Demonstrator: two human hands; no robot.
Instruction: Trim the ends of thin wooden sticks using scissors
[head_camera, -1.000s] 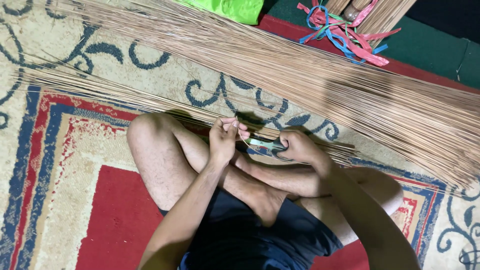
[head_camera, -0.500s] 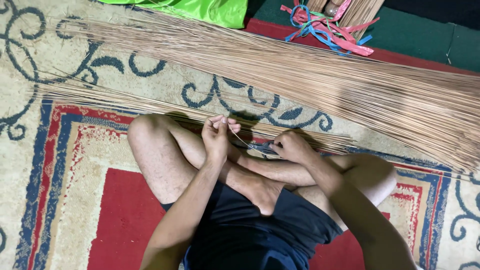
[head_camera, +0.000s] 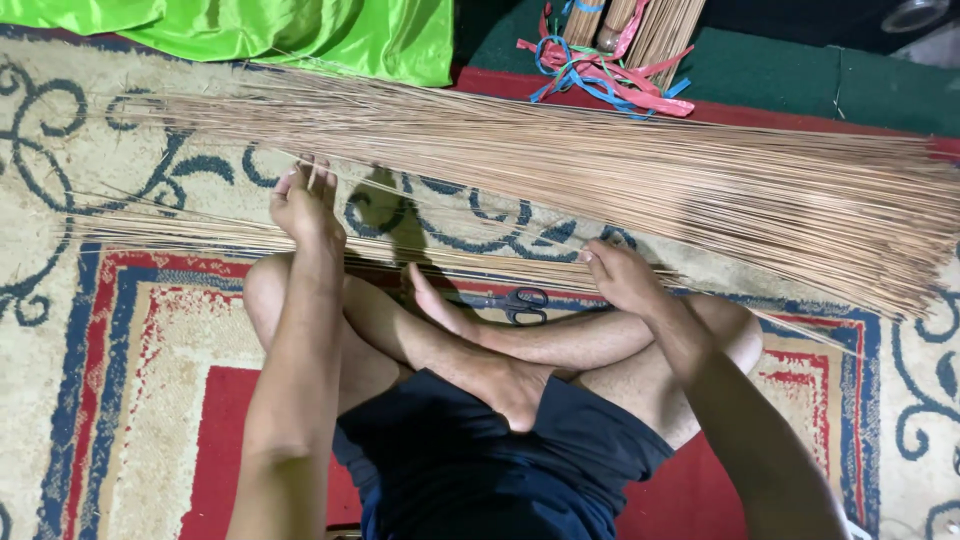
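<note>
Black-handled steel scissors (head_camera: 517, 303) – released, now lying on patterned carpet (head_camera: 150, 330) just ahead of crossed shins. Right hand (head_camera: 622, 276) emptied, loosely open, beside scissors on thin brown stick bundle (head_camera: 300, 240). Left hand (head_camera: 303, 200) shifted beyond scissors – fingers spread, touching sticks. Cutting paused.

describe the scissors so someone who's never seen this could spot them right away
Start at the patterned carpet where a person sits cross-legged. Below the thin row of brown sticks nearest the legs, between the raised foot and the right hand, lie the scissors. They are the only dark, metal, loop-handled thing among pale straight sticks.
</note>
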